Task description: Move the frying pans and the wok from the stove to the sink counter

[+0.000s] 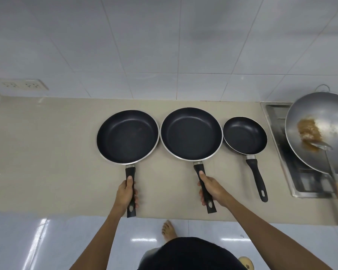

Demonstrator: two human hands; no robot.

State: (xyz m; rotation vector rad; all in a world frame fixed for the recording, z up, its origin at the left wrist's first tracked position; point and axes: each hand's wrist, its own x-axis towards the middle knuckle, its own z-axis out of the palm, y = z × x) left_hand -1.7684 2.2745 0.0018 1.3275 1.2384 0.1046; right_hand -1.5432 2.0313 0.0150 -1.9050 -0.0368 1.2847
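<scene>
Three dark non-stick frying pans sit in a row on the beige counter (pixel 37 152), handles toward me. My left hand (pixel 126 193) grips the handle of the left frying pan (pixel 128 136). My right hand (pixel 211 190) grips the handle of the middle frying pan (pixel 191 133). The small frying pan (pixel 244 135) rests untouched to their right. At the far right a metal wok (pixel 320 131) with brown food residue and a spatula (pixel 329 158) in it stands on the stove (pixel 300 182).
A tiled wall rises behind the counter, with a double socket (pixel 21 85) at the left. The counter's front edge runs just below the pan handles. Glossy floor tiles and my bare foot (pixel 169 229) show below.
</scene>
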